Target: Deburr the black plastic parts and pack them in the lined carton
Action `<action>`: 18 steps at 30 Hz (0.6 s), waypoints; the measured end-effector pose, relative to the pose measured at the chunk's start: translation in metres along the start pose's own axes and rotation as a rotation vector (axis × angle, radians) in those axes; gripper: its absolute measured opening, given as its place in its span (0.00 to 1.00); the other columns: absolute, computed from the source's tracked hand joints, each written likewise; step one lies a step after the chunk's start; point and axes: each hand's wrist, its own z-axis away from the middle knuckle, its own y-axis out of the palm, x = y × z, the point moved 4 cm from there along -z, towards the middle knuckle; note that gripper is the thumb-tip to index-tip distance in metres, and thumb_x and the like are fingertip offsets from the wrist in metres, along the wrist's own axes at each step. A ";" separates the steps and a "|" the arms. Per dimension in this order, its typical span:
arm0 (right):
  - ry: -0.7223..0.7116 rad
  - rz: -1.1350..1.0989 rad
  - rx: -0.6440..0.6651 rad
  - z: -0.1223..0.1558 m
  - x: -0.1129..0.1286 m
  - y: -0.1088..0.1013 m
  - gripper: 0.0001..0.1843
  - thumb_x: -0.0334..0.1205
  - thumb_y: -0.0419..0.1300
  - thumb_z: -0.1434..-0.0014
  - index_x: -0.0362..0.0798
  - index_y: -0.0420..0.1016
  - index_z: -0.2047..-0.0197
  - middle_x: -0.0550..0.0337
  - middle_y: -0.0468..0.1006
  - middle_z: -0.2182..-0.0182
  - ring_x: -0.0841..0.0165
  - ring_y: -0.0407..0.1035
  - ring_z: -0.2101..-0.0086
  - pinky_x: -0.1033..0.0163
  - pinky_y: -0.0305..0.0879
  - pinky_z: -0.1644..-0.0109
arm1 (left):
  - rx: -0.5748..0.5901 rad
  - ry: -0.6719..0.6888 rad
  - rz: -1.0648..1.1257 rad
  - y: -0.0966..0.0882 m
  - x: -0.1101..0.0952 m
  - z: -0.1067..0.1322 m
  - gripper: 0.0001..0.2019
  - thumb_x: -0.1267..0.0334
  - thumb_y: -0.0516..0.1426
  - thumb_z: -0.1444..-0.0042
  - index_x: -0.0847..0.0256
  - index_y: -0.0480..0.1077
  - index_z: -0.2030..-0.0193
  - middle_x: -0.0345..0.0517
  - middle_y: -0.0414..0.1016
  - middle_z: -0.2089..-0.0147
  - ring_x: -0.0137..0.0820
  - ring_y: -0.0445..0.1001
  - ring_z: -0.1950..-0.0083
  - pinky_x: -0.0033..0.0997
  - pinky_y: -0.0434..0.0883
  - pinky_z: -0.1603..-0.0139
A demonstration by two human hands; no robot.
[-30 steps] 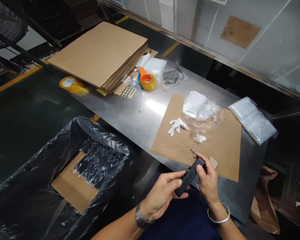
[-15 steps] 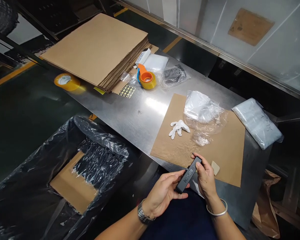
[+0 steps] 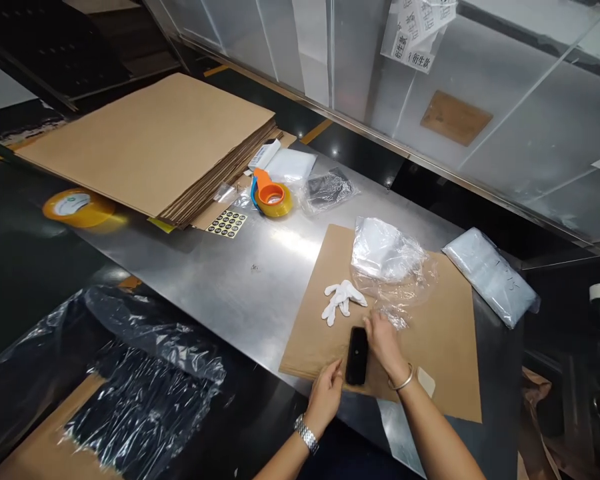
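A slim black oblong device lies flat on the brown cardboard sheets, a small round mark on its dark upper face. Just left of it is my left hand, its fingers curled in and apart from the device, with nothing visible in them. My right hand is at the device's upper right, fingertips pinched together beside a crumpled clear plastic bag; what they hold, if anything, is hidden. A white glove rests above the device. Near my right wrist lies a beige rounded block.
Clear bags lie on the cardboard, and a wrapped white pack to the right. An orange tape dispenser, sticker sheet and tall cardboard stack stand farther left on the metal table. A black-lined bin is lower left.
The black device, held in both hands with BOSCH lettering showing, now lies on the cardboard, let go. Both hands have parted from it, the right reaching forward. The view has shifted.
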 end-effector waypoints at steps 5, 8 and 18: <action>0.001 0.075 -0.159 -0.088 -0.036 -0.023 0.11 0.40 0.50 0.38 0.44 0.69 0.58 0.56 0.71 0.60 0.68 0.67 0.61 0.57 0.63 0.56 | -0.035 0.035 -0.077 -0.008 0.009 -0.005 0.15 0.57 0.52 0.52 0.62 0.73 0.61 0.54 0.75 0.55 0.41 0.70 0.51 0.42 0.61 0.46; 0.012 0.089 -0.232 -0.130 -0.054 -0.021 0.13 0.43 0.53 0.40 0.45 0.68 0.55 0.56 0.70 0.56 0.67 0.67 0.58 0.55 0.64 0.54 | -0.017 0.048 -0.090 -0.010 0.010 -0.007 0.14 0.54 0.50 0.50 0.61 0.71 0.70 0.51 0.76 0.67 0.40 0.73 0.61 0.40 0.67 0.56; 0.016 -0.100 -0.360 -0.123 -0.082 -0.017 0.13 0.42 0.53 0.40 0.44 0.68 0.54 0.56 0.71 0.56 0.67 0.67 0.58 0.54 0.65 0.55 | 0.020 0.016 0.069 -0.010 -0.015 -0.022 0.17 0.51 0.50 0.49 0.64 0.69 0.68 0.49 0.73 0.69 0.32 0.70 0.71 0.29 0.65 0.73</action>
